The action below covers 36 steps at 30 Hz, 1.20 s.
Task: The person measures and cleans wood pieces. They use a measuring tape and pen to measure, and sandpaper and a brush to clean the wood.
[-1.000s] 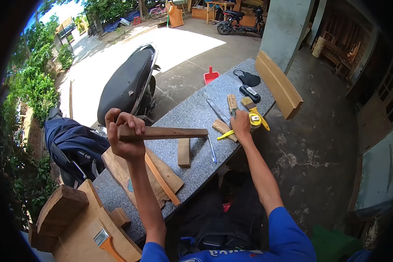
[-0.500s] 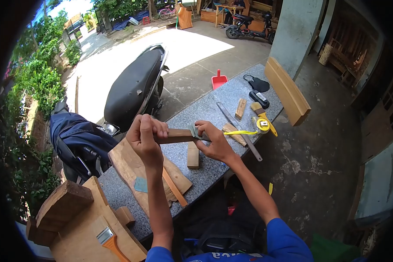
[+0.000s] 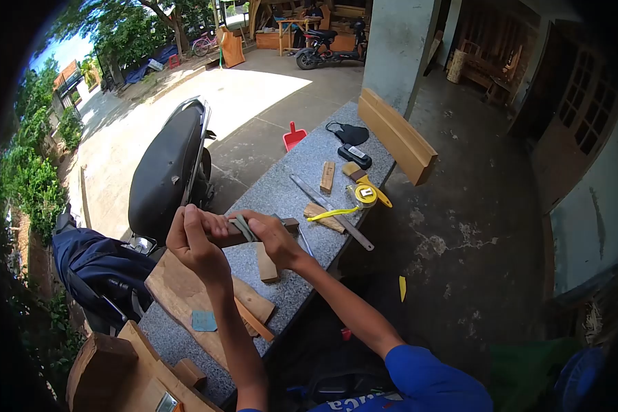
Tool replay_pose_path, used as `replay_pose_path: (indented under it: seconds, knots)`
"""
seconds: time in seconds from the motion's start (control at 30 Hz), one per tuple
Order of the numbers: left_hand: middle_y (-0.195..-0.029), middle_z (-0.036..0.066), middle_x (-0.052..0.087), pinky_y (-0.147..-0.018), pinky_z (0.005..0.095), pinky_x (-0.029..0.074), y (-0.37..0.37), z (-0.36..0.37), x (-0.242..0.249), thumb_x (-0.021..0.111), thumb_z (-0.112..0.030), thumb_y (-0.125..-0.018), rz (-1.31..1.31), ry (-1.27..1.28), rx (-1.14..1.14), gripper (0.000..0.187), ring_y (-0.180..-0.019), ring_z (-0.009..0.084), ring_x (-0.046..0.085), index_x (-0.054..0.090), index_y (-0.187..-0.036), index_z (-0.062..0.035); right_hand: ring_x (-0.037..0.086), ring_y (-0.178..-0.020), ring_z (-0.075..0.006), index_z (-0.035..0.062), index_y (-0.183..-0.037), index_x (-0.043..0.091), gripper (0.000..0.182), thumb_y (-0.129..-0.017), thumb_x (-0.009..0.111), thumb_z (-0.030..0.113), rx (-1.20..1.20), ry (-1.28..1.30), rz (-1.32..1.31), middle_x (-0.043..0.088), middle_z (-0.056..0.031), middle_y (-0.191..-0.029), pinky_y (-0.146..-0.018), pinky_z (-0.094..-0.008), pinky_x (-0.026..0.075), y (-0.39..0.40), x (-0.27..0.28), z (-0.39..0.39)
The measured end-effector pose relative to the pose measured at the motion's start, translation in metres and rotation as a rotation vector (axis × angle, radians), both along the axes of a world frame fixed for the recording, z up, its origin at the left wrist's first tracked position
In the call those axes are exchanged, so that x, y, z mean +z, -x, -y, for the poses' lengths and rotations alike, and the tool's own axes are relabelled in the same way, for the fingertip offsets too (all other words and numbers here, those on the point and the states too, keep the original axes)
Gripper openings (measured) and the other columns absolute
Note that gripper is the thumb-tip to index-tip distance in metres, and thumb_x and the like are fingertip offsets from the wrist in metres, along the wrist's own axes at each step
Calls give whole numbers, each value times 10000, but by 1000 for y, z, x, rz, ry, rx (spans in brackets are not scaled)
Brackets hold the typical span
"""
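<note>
My left hand (image 3: 198,237) is closed around one end of a dark brown wooden strip (image 3: 291,225), held up over the stone-topped table. My right hand (image 3: 273,239) pinches a folded grey-green sheet, which looks like sandpaper (image 3: 243,229), against the strip close to my left fingers. The strip's far end sticks out to the right past my right hand. Below the hands stands a small wood block (image 3: 268,264). A wide wooden board (image 3: 178,285) lies on the table under my left forearm, with a blue-green square of sheet (image 3: 204,321) and a thin wooden stick (image 3: 253,318) on it.
Farther along the granite tabletop (image 3: 302,154) lie a metal ruler (image 3: 333,211), a yellow tape measure (image 3: 365,193), a paintbrush (image 3: 356,172), wood offcuts (image 3: 327,177) and a black mask (image 3: 350,133). A long plank (image 3: 397,137) borders the right edge. A motorbike (image 3: 168,165) stands beyond.
My right hand and the sandpaper have slid left along the strip, toward my left hand, baring the strip's right end. The whole view has turned to the right.
</note>
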<state>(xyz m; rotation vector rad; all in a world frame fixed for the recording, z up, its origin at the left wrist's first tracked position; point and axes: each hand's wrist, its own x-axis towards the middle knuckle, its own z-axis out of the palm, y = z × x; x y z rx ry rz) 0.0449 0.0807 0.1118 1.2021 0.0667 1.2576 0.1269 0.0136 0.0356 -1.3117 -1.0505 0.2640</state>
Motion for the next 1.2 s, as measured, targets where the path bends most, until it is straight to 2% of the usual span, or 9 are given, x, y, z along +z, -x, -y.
replay_pose_path:
  seconds: [0.07, 0.2, 0.33, 0.43, 0.53, 0.63, 0.9, 1.03, 1.2]
  knots:
    - [-465, 19, 337, -447, 231, 341, 2, -1, -1, 373, -116, -878, 8, 32, 16, 326, -403, 85, 350, 336, -560, -54, 564, -791, -307, -56, -881, 558, 428, -838, 299, 281, -112, 248, -65, 575, -197, -780, -740, -323, 415, -33, -46, -4]
    - [-463, 17, 333, -448, 232, 339, -1, -4, -2, 359, -127, -882, 21, 56, -13, 328, -400, 84, 335, 337, -562, -59, 531, -712, -377, -17, -768, 499, 352, -819, 317, 280, -248, 174, 123, 497, -254, -697, -622, -394, 387, -29, -46, -16]
    - [-460, 17, 335, -442, 228, 335, -4, 1, -2, 369, -123, -877, 18, 54, -7, 330, -397, 84, 331, 333, -554, -61, 531, -694, -375, -24, -782, 531, 370, -806, 337, 290, -140, -70, -3, 519, -244, -700, -616, -394, 388, 11, 12, -6]
    - [-458, 17, 338, -436, 227, 332, 0, -5, -1, 378, -122, -875, 32, 84, 9, 331, -392, 85, 331, 336, -553, -61, 531, -681, -369, -30, -819, 508, 358, -815, 338, 285, -216, 300, -39, 514, -236, -689, -610, -383, 389, -42, -53, -4]
    - [-457, 16, 338, -430, 227, 330, -1, -7, 0, 386, -121, -874, 37, 103, -30, 332, -391, 86, 334, 339, -551, -61, 527, -665, -362, -35, -791, 501, 340, -816, 340, 264, -233, 327, 8, 509, -226, -673, -603, -384, 385, -33, -36, -10]
    - [-462, 12, 326, -419, 228, 323, -9, 3, 2, 390, -118, -874, 39, 85, -73, 332, -390, 86, 335, 343, -550, -59, 518, -661, -372, -41, -733, 501, 327, -809, 340, 234, -241, -57, 15, 508, -228, -665, -604, -389, 381, 19, 23, -2]
    - [-467, 16, 312, -411, 227, 305, -13, -7, 7, 381, -118, -865, 17, 99, -122, 311, -386, 82, 297, 326, -562, -71, 538, -752, -391, -41, -754, 521, 348, -808, 337, 249, -266, 366, 35, 537, -258, -794, -657, -423, 385, -44, -43, -15]
    - [-463, 12, 307, -411, 225, 299, -16, 0, 9, 381, -139, -864, -22, 56, -159, 314, -388, 78, 294, 317, -563, -78, 541, -731, -375, -54, -757, 514, 375, -817, 341, 274, -117, -14, -84, 520, -270, -764, -653, -397, 390, 0, 24, -3]
    - [-495, 5, 300, -463, 244, 324, -15, -7, 7, 382, -175, -865, -55, 50, -229, 278, -420, 94, 312, 333, -605, -90, 515, -699, -359, -44, -779, 485, 339, -829, 324, 249, -208, 338, -9, 519, -239, -735, -641, -382, 387, -70, -83, -5]
